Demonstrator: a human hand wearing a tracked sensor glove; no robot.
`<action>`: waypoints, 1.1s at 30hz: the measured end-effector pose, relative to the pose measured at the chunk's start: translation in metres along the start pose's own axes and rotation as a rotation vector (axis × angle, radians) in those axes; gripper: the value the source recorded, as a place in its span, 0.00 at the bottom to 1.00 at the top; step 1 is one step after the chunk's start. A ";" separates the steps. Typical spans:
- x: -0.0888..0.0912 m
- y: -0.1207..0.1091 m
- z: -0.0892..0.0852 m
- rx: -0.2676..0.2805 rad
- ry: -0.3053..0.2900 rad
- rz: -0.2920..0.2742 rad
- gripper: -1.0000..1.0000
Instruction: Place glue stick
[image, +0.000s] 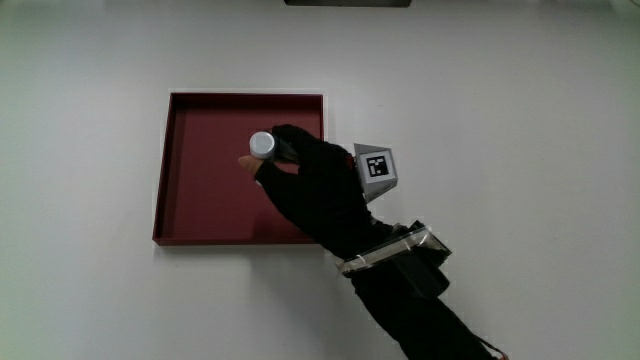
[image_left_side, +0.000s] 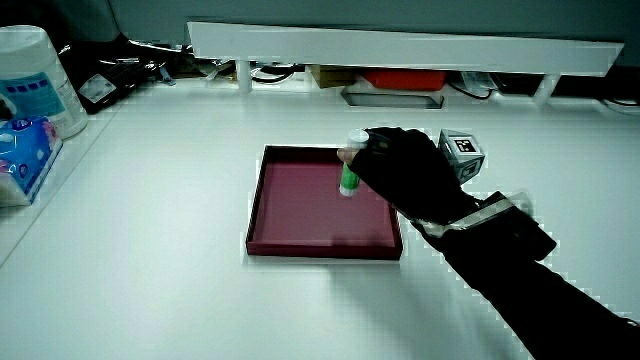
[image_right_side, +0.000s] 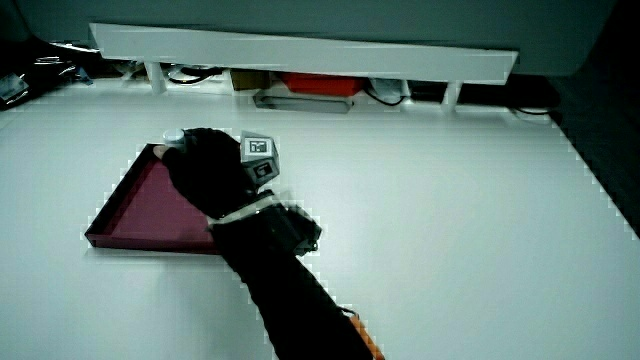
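The red tray (image: 200, 215) sits flat on the white surface (image: 520, 120). Over it the hand (image: 320, 195) has its fingers (image: 285, 140) closed round the glue stick (image_left_side: 349, 175), held upright with its white cap up, probably so it can be stood inside the tray.

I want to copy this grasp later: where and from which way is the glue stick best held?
Grip the glue stick around its green barrel, coming from above, as the hand does over the red tray. It stands upright with its white cap up, so the round sides are free for the fingers.
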 end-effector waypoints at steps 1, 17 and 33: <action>0.003 0.000 -0.003 0.002 -0.004 -0.028 0.50; 0.056 0.004 -0.025 -0.122 0.018 -0.248 0.50; 0.063 0.000 -0.028 -0.137 0.049 -0.239 0.48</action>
